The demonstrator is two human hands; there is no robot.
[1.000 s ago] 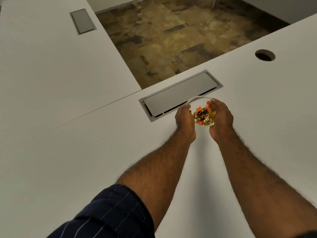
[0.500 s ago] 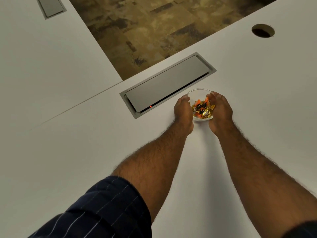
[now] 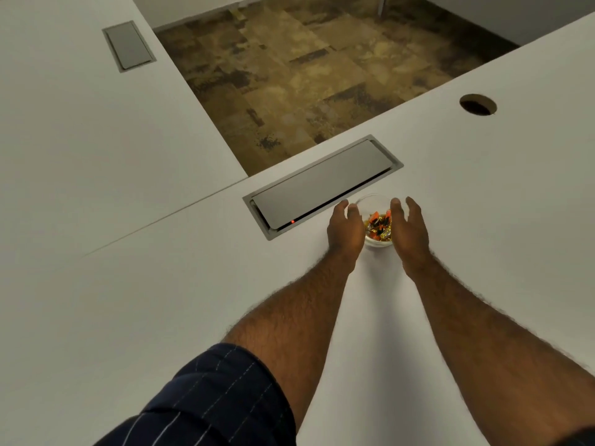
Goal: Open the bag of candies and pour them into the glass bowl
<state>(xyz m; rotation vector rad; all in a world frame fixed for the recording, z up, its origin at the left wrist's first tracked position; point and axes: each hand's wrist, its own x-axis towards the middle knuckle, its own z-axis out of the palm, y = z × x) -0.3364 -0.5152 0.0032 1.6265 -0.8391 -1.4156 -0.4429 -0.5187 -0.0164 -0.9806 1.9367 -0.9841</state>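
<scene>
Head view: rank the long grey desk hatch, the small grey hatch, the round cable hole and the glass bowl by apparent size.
1. Long grey desk hatch
2. Small grey hatch, though farther away
3. Glass bowl and round cable hole: look alike; hands hide the bowl's sides

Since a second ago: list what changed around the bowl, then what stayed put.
Both hands let go of the glass bowl: the left hand and right hand, earlier cupped around its sides, have opened, fingers spread beside it. The bowl stays on the white table by the grey cable hatch, candies inside.
</scene>
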